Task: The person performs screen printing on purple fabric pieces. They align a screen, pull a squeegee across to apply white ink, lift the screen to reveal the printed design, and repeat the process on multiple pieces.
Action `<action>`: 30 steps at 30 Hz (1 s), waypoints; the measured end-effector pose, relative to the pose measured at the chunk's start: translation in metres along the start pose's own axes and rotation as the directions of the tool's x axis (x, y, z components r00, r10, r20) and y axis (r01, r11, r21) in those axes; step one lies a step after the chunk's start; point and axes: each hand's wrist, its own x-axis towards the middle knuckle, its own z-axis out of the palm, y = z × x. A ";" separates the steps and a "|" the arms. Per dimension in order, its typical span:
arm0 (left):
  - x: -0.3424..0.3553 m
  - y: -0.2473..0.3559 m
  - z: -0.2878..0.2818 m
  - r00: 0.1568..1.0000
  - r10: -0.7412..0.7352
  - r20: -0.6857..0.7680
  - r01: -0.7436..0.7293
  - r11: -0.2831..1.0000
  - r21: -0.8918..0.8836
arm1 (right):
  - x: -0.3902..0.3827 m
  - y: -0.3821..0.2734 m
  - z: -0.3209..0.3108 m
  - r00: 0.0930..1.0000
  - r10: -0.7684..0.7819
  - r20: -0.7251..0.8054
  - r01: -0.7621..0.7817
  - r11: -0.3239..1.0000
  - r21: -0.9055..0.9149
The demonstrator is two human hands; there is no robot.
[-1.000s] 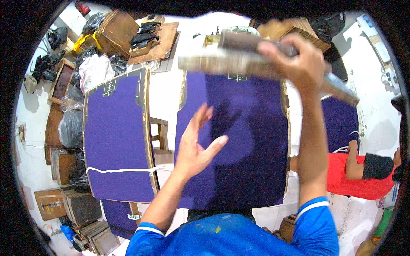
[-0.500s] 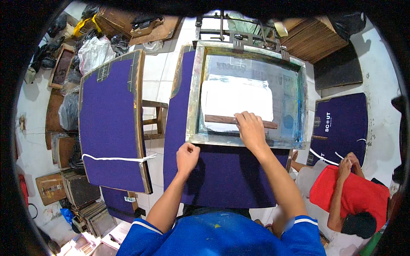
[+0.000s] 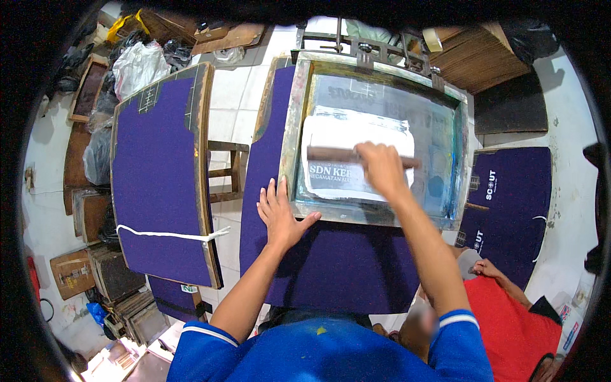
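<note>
A wooden-framed printing screen (image 3: 289,127) lies flat on purple fabric (image 3: 344,267) stretched over a board in front of me. White ink covers the mesh in the middle of the screen. My right hand (image 3: 380,167) grips a brown wooden squeegee (image 3: 331,154) lying across that white patch. My left hand (image 3: 280,213) is spread flat with its fingers apart, pressing on the purple fabric at the frame's lower left corner. Both my arms wear blue short sleeves.
A second board with purple fabric (image 3: 159,172) stands to my left, a white cord across its lower part. Printed purple pieces (image 3: 509,197) lie on the floor at right, beside a person in red (image 3: 509,318). Bags, boxes and wooden frames crowd the left side.
One second ago my right hand held the screen raised; it has since come down flat on the fabric. My right hand now holds the squeegee higher on the mesh, and my left hand has opened flat.
</note>
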 end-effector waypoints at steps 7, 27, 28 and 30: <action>0.002 0.000 0.000 1.000 0.010 -0.002 -0.010 1.000 0.002 | 0.112 0.062 -0.006 0.986 0.082 0.146 -0.068 0.993 -0.096; 0.002 -0.005 0.005 0.992 0.091 -0.089 -0.090 0.996 0.010 | -0.035 -0.040 -0.012 0.987 0.138 0.078 -0.133 0.989 -0.067; 0.003 -0.004 0.004 0.992 0.092 -0.081 -0.092 0.996 0.004 | -0.037 -0.044 -0.017 0.966 0.175 0.189 -0.169 0.984 -0.048; 0.002 -0.004 0.002 0.996 0.073 -0.051 -0.073 0.997 0.002 | -0.014 -0.028 -0.023 0.954 0.179 0.240 -0.185 0.983 0.004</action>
